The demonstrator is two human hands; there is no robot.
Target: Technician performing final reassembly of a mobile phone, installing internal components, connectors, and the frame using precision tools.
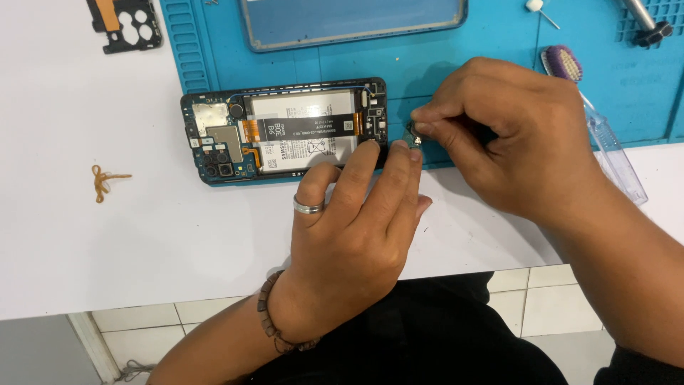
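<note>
An opened smartphone (285, 132) lies face down across the edge of a blue work mat (491, 43), its battery, orange flex cables and circuit boards exposed. My left hand (349, 235), with a silver ring and a bead bracelet, rests its fingertips on the phone's right end. My right hand (513, 135) pinches a small dark circuit part (413, 134) just off the phone's right end, fingers closed on it.
A phone back cover or frame (353, 21) lies on the mat above. A black camera bracket (128, 25) sits top left on the white table (107, 235). A tan rubber band (103, 180), a purple-bristled brush (591, 114), a metal tool (645, 21) and a swab (538, 7) lie around.
</note>
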